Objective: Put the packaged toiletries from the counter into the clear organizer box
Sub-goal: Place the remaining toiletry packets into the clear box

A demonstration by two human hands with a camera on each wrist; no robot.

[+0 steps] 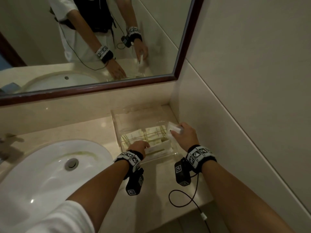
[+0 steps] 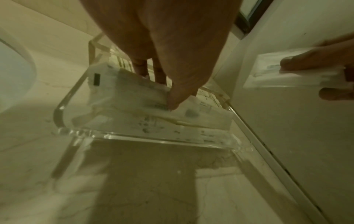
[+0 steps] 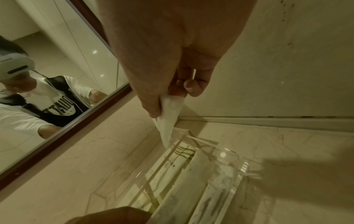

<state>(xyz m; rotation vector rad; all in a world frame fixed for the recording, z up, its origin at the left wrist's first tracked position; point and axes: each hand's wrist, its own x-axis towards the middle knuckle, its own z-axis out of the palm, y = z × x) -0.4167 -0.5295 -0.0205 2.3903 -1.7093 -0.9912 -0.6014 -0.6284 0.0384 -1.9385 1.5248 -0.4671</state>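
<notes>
The clear organizer box (image 1: pixel 116 125) stands on the marble counter in the corner under the mirror, with several white and cream toiletry packets (image 1: pixel 151 132) lying inside. My left hand (image 1: pixel 142 146) reaches into its near end and pinches a white packet (image 2: pixel 126 89) between thumb and fingers, low over the other packets. My right hand (image 1: pixel 178 130) hovers over the box's right rim and pinches another white packet (image 3: pixel 168 119) that hangs down from its fingertips. The left wrist view also shows that right hand (image 2: pixel 316 63) with its packet (image 2: pixel 277 71).
A white sink basin (image 1: pixel 55 174) takes up the counter to the left, with a faucet (image 1: pixel 8 145) at the far left. The mirror (image 1: pixel 84 39) runs along the back and a tiled wall (image 1: pixel 235 98) closes the right side. A black cable (image 1: pixel 185 199) dangles from my right wrist.
</notes>
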